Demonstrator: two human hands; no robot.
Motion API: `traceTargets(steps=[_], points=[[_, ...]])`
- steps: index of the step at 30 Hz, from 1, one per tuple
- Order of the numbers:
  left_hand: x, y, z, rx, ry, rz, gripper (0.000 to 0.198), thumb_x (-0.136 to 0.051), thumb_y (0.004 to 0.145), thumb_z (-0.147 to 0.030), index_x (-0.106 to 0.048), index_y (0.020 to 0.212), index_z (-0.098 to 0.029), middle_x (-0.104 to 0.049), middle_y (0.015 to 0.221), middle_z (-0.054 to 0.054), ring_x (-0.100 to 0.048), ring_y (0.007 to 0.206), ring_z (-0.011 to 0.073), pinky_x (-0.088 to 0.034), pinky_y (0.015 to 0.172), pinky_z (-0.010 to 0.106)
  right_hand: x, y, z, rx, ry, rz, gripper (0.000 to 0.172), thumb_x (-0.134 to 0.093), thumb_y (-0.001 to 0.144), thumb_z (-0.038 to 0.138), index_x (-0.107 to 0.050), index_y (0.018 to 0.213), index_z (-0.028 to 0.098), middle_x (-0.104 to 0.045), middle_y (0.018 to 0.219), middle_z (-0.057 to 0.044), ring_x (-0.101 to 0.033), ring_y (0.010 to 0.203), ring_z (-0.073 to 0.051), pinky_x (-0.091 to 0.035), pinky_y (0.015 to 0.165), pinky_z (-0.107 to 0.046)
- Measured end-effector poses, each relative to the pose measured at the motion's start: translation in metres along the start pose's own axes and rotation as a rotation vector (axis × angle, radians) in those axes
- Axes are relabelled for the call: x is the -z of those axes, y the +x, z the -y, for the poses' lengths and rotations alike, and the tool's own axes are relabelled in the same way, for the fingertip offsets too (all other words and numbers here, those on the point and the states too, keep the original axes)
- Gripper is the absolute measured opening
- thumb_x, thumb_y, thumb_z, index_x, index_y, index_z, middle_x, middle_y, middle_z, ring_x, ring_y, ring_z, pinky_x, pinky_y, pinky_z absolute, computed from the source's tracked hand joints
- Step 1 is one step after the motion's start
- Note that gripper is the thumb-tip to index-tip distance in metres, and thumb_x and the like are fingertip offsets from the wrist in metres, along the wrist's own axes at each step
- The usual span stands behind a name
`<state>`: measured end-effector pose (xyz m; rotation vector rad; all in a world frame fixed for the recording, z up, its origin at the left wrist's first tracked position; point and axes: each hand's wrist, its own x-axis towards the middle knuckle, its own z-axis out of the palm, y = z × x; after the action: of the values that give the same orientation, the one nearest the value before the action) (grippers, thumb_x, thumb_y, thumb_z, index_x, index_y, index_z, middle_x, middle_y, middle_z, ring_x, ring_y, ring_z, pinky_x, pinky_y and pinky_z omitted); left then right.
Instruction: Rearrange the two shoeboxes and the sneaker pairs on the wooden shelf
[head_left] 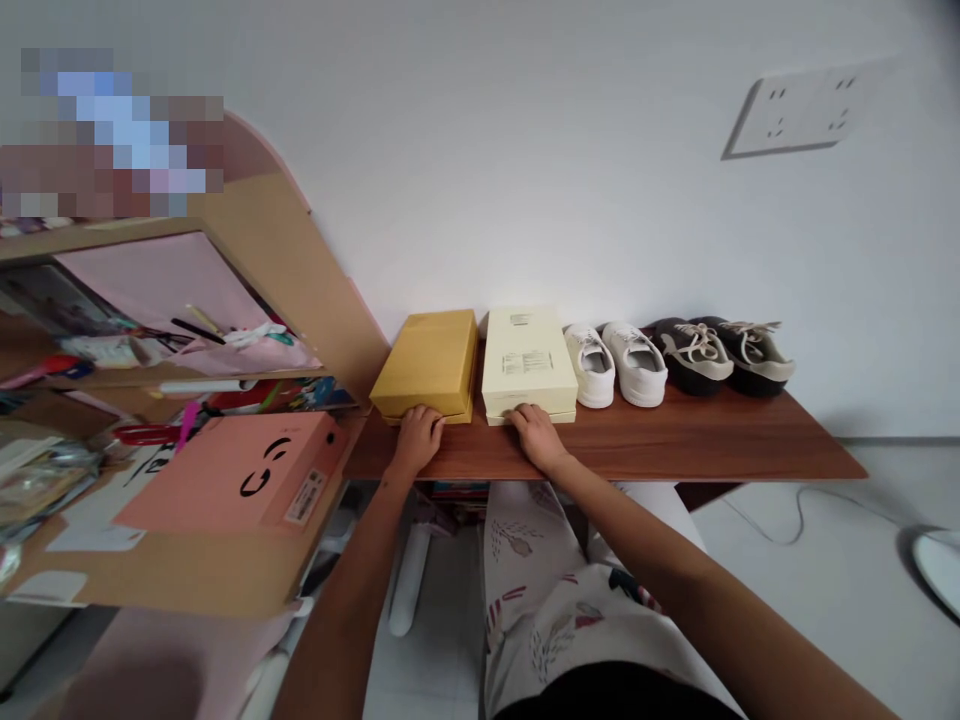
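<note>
Two closed shoeboxes lie side by side on a dark red-brown wooden board (637, 450) against the wall. My left hand (420, 437) has its fingers curled at the lower front edge of the yellow shoebox (429, 355). My right hand (536, 433) is at the front edge of the cream shoebox (527, 350), fingers bent against it near the lid's seam. Right of the cream box stands a pair of white sneakers (636, 370), followed by a pair of dark sneakers (694, 355) with light laces and beige parts. Both boxes rest on the board.
To the left, a desk with shelves (285, 235) holds a pink shoebox (240, 470), papers and small items. A wall socket panel (799, 110) is at the upper right. A cable (799, 515) runs across the floor at right. My legs are below the board.
</note>
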<state>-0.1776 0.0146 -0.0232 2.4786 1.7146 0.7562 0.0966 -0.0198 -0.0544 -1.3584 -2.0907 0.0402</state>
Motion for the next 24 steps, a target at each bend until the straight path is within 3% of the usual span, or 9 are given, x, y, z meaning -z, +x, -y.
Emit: traceTargets(steps=[5,8,10,12,15,18,21,24], points=[[-0.003,-0.002,-0.016,0.235,-0.193,-0.315,0.013,-0.054,0.086,-0.032,-0.052,0.08,-0.022,-0.058,0.088,0.008,-0.055,0.096,0.0253,-0.041,0.095,0.04,0.006,0.001,0.002,0.072,0.165,-0.112,0.029,-0.038,0.097,0.013,-0.065,0.109,0.018,-0.061,0.104,-0.01,-0.052,0.102,-0.021,-0.043,0.092,-0.034],[-0.003,-0.001,-0.041,0.338,-0.218,-0.512,0.014,-0.051,0.088,-0.034,-0.054,0.092,-0.02,-0.06,0.098,0.011,-0.055,0.104,0.0271,-0.039,0.099,0.045,0.019,-0.014,0.003,0.069,0.166,-0.171,0.024,-0.044,0.094,0.017,-0.065,0.104,0.019,-0.063,0.104,-0.01,-0.052,0.104,-0.022,-0.04,0.094,-0.038],[-0.004,-0.002,-0.065,0.308,-0.196,-0.594,0.021,-0.049,0.09,-0.033,-0.054,0.103,-0.018,-0.06,0.11,0.016,-0.053,0.113,0.0289,-0.035,0.104,0.048,0.031,-0.033,-0.003,0.005,0.14,-0.229,0.02,-0.048,0.093,0.02,-0.064,0.104,0.02,-0.064,0.105,-0.01,-0.052,0.104,-0.023,-0.038,0.096,-0.04],[-0.007,-0.004,-0.096,0.174,-0.182,-0.58,0.031,-0.049,0.091,-0.031,-0.053,0.117,-0.015,-0.056,0.125,0.021,-0.048,0.125,0.0301,-0.031,0.109,0.049,0.048,-0.058,-0.02,-0.103,0.116,-0.321,0.019,-0.049,0.092,0.023,-0.062,0.105,0.021,-0.064,0.107,-0.01,-0.053,0.105,-0.023,-0.037,0.097,-0.041],[-0.018,-0.005,-0.153,-0.013,-0.213,-0.465,0.043,-0.051,0.092,-0.03,-0.048,0.132,-0.016,-0.046,0.142,0.021,-0.036,0.14,0.0302,-0.026,0.115,0.05,0.08,-0.085,-0.062,-0.319,0.038,-0.531,0.027,-0.05,0.091,0.028,-0.057,0.115,0.018,-0.061,0.113,-0.014,-0.052,0.11,-0.026,-0.038,0.098,-0.044],[-0.048,0.007,-0.22,-0.122,-0.3,-0.343,0.046,-0.049,0.094,-0.029,-0.044,0.139,-0.019,-0.04,0.149,0.019,-0.031,0.144,0.0293,-0.028,0.116,0.05,0.11,-0.084,-0.111,-0.498,-0.04,-0.663,0.046,-0.053,0.087,0.033,-0.049,0.128,0.012,-0.055,0.124,-0.02,-0.045,0.122,-0.031,-0.036,0.103,-0.05],[-0.089,0.039,-0.285,-0.247,-0.356,-0.165,0.05,-0.052,0.092,-0.026,-0.044,0.141,-0.022,-0.036,0.151,0.017,-0.032,0.143,0.0302,-0.031,0.115,0.051,0.129,-0.063,-0.147,-0.547,0.0,-0.552,0.061,-0.058,0.081,0.036,-0.044,0.134,0.01,-0.048,0.135,-0.024,-0.04,0.131,-0.033,-0.035,0.106,-0.052],[-0.123,0.082,-0.322,-0.022,-0.327,-0.161,0.047,-0.061,0.085,-0.019,-0.05,0.13,-0.014,-0.037,0.148,0.024,-0.03,0.142,0.0392,-0.029,0.112,0.059,0.134,-0.044,-0.164,-0.611,0.16,-0.404,0.067,-0.065,0.074,0.04,-0.046,0.132,0.013,-0.052,0.133,-0.022,-0.048,0.126,-0.033,-0.041,0.102,-0.049]])
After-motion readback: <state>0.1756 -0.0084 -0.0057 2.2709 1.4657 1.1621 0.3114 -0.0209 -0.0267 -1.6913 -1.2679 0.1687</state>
